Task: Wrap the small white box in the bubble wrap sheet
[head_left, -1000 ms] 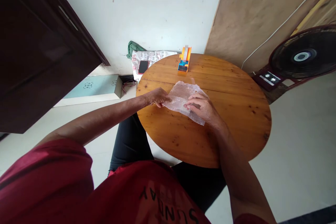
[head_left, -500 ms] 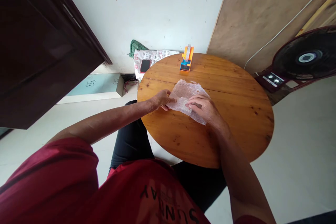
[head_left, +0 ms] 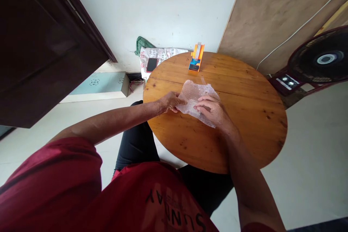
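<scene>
A crumpled piece of clear bubble wrap [head_left: 194, 92] is between my hands over the round wooden table. My left hand [head_left: 172, 102] grips its left edge, thumb on top and fingers beneath. My right hand [head_left: 213, 110] is over the right part of the wrap, its fingers bent and thumb and fingertips drawn together on the plastic. Whatever the wrap may enclose cannot be made out. A small clear strip [head_left: 203, 80] shows at its far edge. Farther back on the table stands an orange and blue tape dispenser [head_left: 197, 58].
The wooden table [head_left: 252, 116] stands against the wall. Left of it a phone [head_left: 151, 65] lies on a printed white sack [head_left: 144, 56], near a long pale-blue box [head_left: 100, 86]. A large black fan [head_left: 323, 58] is at the right, with a dark door [head_left: 49, 43] at the left.
The view has shifted slightly, so the table sits a little farther right and higher. My hands keep almost the same hold on the bubble wrap.
</scene>
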### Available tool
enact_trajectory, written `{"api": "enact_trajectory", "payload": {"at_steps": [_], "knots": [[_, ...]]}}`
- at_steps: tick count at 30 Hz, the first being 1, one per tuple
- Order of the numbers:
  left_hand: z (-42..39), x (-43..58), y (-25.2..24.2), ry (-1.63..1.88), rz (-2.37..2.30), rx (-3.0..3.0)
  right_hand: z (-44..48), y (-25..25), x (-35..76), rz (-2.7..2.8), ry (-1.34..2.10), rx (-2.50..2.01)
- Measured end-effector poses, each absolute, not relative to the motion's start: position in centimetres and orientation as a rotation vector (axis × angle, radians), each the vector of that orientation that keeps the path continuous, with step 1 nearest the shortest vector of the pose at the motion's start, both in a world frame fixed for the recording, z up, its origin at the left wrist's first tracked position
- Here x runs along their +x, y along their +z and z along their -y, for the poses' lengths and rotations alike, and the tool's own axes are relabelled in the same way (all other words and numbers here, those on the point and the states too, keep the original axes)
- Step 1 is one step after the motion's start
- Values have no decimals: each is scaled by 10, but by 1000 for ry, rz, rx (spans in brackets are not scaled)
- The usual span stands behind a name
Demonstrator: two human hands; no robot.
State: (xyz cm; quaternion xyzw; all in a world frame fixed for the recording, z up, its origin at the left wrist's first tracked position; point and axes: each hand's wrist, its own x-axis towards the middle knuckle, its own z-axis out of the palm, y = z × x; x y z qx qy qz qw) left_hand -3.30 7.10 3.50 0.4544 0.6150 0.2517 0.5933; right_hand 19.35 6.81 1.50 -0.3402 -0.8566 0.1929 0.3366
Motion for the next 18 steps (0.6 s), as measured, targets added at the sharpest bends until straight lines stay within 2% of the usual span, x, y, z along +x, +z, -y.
{"api": "enact_trajectory", "payload": {"at_steps": [18], "knots": [[-62,4,55,633,-1382,1260,-75,9,195,2287,474,-896]]}}
